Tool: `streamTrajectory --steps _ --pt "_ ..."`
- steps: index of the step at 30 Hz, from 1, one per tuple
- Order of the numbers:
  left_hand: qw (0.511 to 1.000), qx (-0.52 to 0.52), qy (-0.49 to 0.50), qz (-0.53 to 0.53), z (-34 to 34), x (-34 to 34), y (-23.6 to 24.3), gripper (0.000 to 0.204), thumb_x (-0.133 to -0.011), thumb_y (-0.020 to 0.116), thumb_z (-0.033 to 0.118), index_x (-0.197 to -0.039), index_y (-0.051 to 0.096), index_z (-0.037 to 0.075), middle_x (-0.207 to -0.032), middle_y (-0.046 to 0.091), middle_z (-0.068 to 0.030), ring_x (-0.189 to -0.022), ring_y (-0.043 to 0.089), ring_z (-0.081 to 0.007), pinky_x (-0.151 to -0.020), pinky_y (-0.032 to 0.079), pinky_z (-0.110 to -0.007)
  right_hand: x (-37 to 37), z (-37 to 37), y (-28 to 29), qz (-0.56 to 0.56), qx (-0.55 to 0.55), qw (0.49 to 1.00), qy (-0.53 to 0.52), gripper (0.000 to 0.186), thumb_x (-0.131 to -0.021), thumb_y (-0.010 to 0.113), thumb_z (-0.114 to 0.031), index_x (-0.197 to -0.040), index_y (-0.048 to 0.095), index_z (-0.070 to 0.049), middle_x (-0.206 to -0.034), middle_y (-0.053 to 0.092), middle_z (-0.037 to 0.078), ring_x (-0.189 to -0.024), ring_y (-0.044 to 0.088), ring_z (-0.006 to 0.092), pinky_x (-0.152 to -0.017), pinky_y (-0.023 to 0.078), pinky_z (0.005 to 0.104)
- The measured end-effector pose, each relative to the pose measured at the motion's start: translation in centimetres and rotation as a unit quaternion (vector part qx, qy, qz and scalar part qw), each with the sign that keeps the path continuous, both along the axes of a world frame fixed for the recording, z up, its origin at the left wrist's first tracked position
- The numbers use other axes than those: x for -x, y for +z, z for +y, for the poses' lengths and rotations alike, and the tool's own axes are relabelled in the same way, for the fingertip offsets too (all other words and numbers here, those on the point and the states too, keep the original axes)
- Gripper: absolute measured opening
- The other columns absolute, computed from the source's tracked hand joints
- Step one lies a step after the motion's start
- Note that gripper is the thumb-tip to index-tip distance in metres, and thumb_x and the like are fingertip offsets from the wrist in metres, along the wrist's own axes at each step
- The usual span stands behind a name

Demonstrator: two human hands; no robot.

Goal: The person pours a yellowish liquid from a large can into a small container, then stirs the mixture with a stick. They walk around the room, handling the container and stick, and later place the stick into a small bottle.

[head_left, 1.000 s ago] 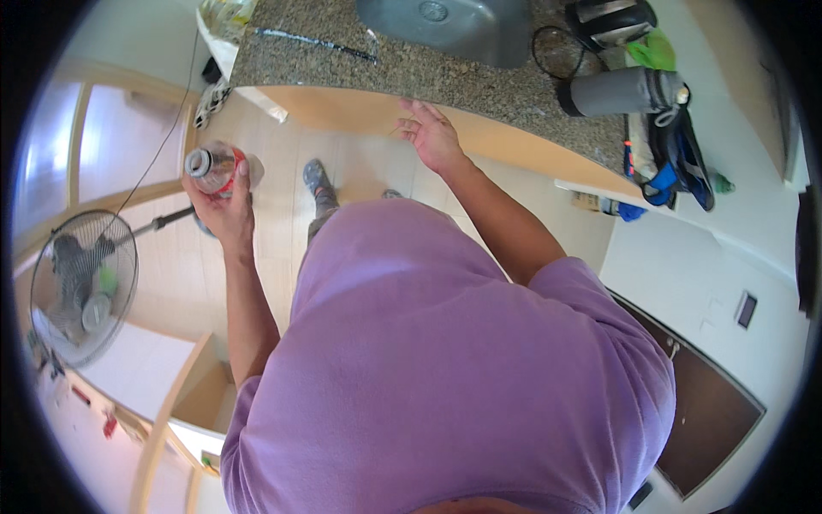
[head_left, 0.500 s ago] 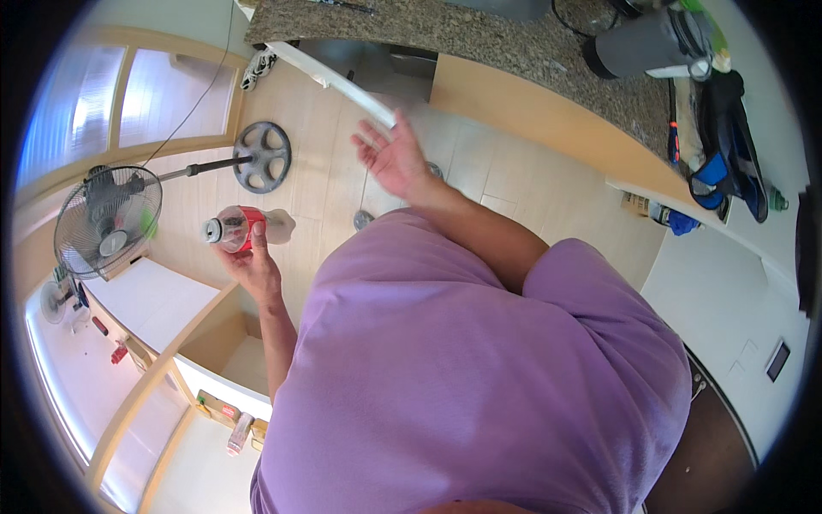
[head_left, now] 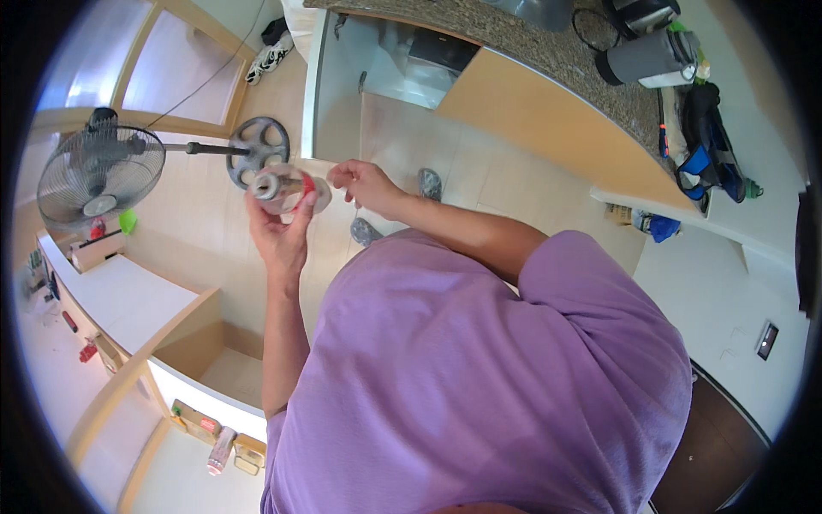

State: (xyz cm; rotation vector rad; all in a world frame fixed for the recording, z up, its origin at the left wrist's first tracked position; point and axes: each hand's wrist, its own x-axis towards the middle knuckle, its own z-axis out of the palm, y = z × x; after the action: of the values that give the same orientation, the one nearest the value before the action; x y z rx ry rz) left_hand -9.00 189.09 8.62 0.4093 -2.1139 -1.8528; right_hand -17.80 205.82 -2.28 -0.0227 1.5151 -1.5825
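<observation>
My left hand (head_left: 281, 238) is wrapped round a clear plastic bottle (head_left: 293, 204) with a red label band. The bottle's neck points up and left, and its lower end is toward my right hand. No liquid can be made out inside it. Just right of the bottle is my right hand (head_left: 372, 190), its fingers loosely bent and apart, with nothing visible in them. Beyond both hands, a cabinet door (head_left: 336, 111) stands open under the counter. Inside the cabinet (head_left: 402, 64) there is a dark box-like item, partly hidden.
A granite counter (head_left: 548, 60) runs along the far side, with a grey jug-like container (head_left: 651, 58) on it. At the left stands a floor fan (head_left: 101, 176) with a round base (head_left: 259, 152). A low white-topped cabinet (head_left: 137, 300) is at the near left.
The cabinet door has swung wider open. My left hand has brought the bottle up and right; my right hand has come off the door's edge, down and left, near the bottle.
</observation>
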Motion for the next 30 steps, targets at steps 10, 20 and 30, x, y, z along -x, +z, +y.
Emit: streamTrajectory --steps 10,20,30 --pt "0.971 0.172 -0.162 0.025 1.9 6.7 -6.2 0.088 -0.082 0.095 0.022 -0.155 0.048 0.004 -0.153 0.056 -0.0209 -0.144 0.053 -0.0336 -0.119 0.044 -0.045 4.8 4.6 0.1 0.332 -0.079 0.939 0.031 0.061 -0.084 0.090 -0.031 -0.134 0.064 -0.007 -0.118 0.075 0.012 -0.108 0.073 0.0287 -0.095 0.057 0.0428" --pt "0.956 0.250 0.128 -0.086 -1.4 10.7 -13.0 0.061 -0.091 0.085 0.021 -0.145 0.061 0.004 -0.143 0.067 -0.0192 -0.133 0.063 -0.0355 -0.113 0.048 -0.046 22.2 8.1 -17.3 0.270 -0.110 0.956 0.040 0.047 -0.090 0.087 -0.025 -0.127 0.068 -0.004 -0.113 0.076 0.007 -0.098 0.073 0.0183 -0.087 0.057 0.0340" --pt "0.665 0.662 0.268 -0.218 -9.2 15.7 -13.5 0.045 -0.102 0.075 0.040 -0.132 0.070 0.008 -0.111 0.077 -0.0136 -0.102 0.074 -0.0289 -0.088 0.057 -0.043 32.5 3.8 -45.4 0.381 -0.234 0.894 -0.017 0.082 -0.080 0.091 -0.041 -0.146 0.055 -0.007 -0.136 0.070 0.016 -0.126 0.067 0.0341 -0.108 0.053 0.0423"
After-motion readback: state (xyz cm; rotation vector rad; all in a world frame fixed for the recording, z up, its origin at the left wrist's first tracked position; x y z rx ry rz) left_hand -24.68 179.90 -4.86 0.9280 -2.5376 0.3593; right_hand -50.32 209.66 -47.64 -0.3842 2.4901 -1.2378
